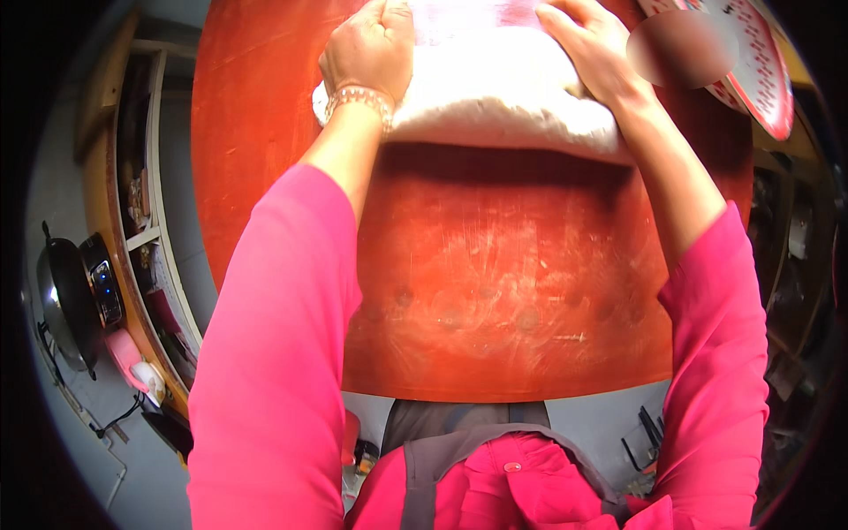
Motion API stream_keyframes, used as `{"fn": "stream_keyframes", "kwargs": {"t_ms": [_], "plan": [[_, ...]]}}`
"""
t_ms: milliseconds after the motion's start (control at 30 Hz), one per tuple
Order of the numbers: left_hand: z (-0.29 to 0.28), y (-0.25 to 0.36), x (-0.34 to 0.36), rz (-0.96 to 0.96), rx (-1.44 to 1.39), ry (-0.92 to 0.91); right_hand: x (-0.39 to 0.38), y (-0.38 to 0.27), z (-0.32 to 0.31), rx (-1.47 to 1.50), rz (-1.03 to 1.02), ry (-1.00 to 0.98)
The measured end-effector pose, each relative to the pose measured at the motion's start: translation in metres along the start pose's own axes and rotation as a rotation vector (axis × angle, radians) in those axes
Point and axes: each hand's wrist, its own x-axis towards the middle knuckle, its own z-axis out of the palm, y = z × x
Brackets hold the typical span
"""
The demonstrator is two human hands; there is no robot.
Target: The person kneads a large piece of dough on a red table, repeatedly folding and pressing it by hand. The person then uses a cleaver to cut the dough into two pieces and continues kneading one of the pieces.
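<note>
A large white soft bundle [495, 97] with a lumpy near edge lies on the red table [503, 265]. Glare washes out its top, and a pinkish area shows at its far part; I cannot tell whether it is dough or a filled bag. At its left side my left hand [371, 49], a beaded bracelet at the wrist, is closed in a grip on it. My right hand [592, 53] curls over its right side, thumb toward the middle. The far fingertips of both hands are cut off or hidden by the upper frame edge.
White smears mark the tabletop. A red-and-white patterned tray [764, 79] stands at the far right, partly behind a blurred patch. On the left are a dark wok [66, 300], a black cooker with blue lights [104, 278], a pink container [126, 355] and open shelves [146, 194].
</note>
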Motion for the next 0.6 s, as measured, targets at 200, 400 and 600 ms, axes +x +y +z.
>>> {"fn": "stream_keyframes", "kwargs": {"t_ms": [200,400,600], "plan": [[-0.052,0.017,0.013,-0.254,-0.561,-0.849,-0.030,-0.042,-0.043,-0.334,0.004,-0.516],[-0.122,0.055,-0.071,0.399,0.300,-0.909,-0.142,-0.116,-0.014,-0.360,0.069,-0.089],[-0.095,-0.013,-0.145,0.721,0.109,-0.169,-0.211,-0.102,0.038,-0.590,-0.154,0.312]]}}
